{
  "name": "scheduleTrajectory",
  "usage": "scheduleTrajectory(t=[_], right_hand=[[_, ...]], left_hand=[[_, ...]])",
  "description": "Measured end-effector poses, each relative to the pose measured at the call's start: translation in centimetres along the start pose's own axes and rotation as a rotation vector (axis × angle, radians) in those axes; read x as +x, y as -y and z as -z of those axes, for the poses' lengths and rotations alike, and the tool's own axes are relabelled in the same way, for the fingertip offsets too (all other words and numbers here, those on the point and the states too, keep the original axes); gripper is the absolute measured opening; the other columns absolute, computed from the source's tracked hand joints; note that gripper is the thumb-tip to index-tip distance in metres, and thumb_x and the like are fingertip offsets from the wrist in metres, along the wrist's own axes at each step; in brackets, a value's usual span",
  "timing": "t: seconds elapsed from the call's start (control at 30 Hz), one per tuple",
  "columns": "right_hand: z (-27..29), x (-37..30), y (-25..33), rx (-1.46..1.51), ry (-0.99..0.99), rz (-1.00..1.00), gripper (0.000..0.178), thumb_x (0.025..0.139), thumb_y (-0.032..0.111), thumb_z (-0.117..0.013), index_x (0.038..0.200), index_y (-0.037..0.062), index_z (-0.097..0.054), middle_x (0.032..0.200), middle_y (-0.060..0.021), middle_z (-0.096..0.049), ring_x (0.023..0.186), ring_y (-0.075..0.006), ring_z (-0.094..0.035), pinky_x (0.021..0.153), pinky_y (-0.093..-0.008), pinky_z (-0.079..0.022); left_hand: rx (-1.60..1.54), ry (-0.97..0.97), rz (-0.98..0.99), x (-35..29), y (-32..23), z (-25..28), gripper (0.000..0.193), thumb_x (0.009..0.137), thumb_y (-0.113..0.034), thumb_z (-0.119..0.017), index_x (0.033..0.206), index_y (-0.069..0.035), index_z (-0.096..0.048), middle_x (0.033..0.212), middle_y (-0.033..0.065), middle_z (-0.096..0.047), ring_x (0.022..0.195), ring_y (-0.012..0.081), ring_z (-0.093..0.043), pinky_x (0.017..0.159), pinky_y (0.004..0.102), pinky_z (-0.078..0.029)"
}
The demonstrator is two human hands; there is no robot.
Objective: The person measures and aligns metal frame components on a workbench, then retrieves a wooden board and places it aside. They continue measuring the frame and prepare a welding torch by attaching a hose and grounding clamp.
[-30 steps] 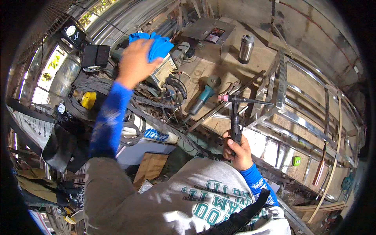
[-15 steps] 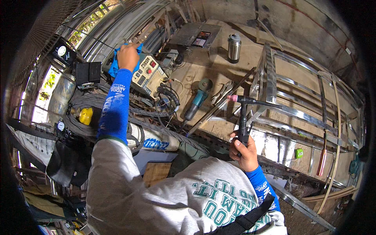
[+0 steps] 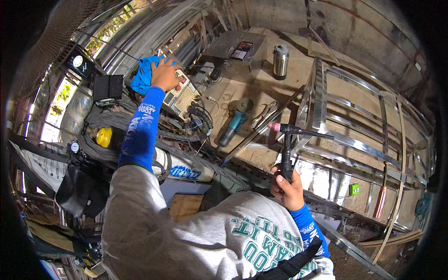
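Observation:
My right hand (image 3: 288, 189) is wrapped round the handle of a black TIG welding torch (image 3: 287, 144). The torch head lies level, its pink nozzle (image 3: 275, 127) to the left and its long black back cap to the right. My left hand (image 3: 164, 75) reaches over the top of a welding machine (image 3: 183, 95), fingers apart beside the control panel with its red knob. A crumpled blue cloth (image 3: 143, 77) lies on the machine just left of that hand. What the left fingertips touch is hard to make out.
A teal angle grinder (image 3: 234, 123) and locking pliers (image 3: 265, 114) lie on the wooden tabletop (image 3: 228, 88). Beyond stands a steel flask (image 3: 280, 63). A shiny metal frame (image 3: 359, 133) fills the right side. Cables and a gas cylinder (image 3: 186, 166) run below the machine.
My left hand has moved right and nearer, off the blue cloth and toward the control panel. The torch in my right hand has shifted slightly left and down.

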State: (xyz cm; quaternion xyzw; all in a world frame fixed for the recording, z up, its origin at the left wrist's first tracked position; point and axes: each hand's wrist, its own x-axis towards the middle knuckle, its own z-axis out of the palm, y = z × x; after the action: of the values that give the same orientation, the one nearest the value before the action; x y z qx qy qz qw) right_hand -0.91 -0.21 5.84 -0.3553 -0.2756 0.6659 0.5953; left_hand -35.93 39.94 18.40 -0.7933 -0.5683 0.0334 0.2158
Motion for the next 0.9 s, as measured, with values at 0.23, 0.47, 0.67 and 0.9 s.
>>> scheduleTrajectory(t=[0.23, 0.47, 0.67, 0.9], right_hand=[[0.3, -0.1, 0.2, -0.047, 0.046, -0.049, 0.029, 0.100, 0.019, -0.067, 0.123, 0.0038, -0.057, 0.075, 0.0013, -0.052, 0.058, -0.0069, -0.043, 0.051, -0.0230, -0.034], [0.2, 1.5, -0.4, -0.485, 0.113, -0.113, 0.028, 0.100, 0.018, -0.068, 0.121, 0.0012, -0.058, 0.083, 0.0007, -0.056, 0.071, -0.0078, -0.048, 0.063, -0.0244, -0.041], [-0.9, 2.7, -1.7, -0.543, 0.298, -0.160, 0.030, 0.100, 0.021, -0.069, 0.118, -0.0014, -0.060, 0.092, -0.0010, -0.060, 0.086, -0.0100, -0.051, 0.077, -0.0279, -0.046], [-1.7, 3.4, -2.0, -0.571, 0.355, -0.214, 0.028, 0.100, 0.022, -0.069, 0.114, -0.0008, -0.062, 0.090, -0.0007, -0.060, 0.084, -0.0100, -0.050, 0.077, -0.0266, -0.043]], left_hand=[[-0.158, -0.346, -0.038, 0.2, 0.4, -0.2, 0.051, 0.085, -0.035, -0.076, 0.134, -0.026, -0.067, 0.156, 0.0053, -0.046, 0.151, 0.0345, -0.029, 0.119, 0.0708, -0.014], [-1.273, -0.070, -0.458, -13.3, -14.5, 8.6, 0.047, 0.102, -0.028, -0.062, 0.139, 0.000, -0.057, 0.139, 0.0197, -0.062, 0.134, 0.0325, -0.056, 0.114, 0.0418, -0.040], [-1.284, 0.092, -0.249, -21.3, -20.3, 5.2, 0.033, 0.100, -0.018, -0.063, 0.124, 0.004, -0.061, 0.106, 0.0238, -0.071, 0.097, 0.0392, -0.070, 0.082, 0.0448, -0.054], [-1.323, -0.198, 0.042, -23.9, -21.1, 4.9, 0.045, 0.088, -0.012, -0.077, 0.130, -0.001, -0.065, 0.115, 0.0219, -0.072, 0.108, 0.0330, -0.071, 0.090, 0.0358, -0.056]])
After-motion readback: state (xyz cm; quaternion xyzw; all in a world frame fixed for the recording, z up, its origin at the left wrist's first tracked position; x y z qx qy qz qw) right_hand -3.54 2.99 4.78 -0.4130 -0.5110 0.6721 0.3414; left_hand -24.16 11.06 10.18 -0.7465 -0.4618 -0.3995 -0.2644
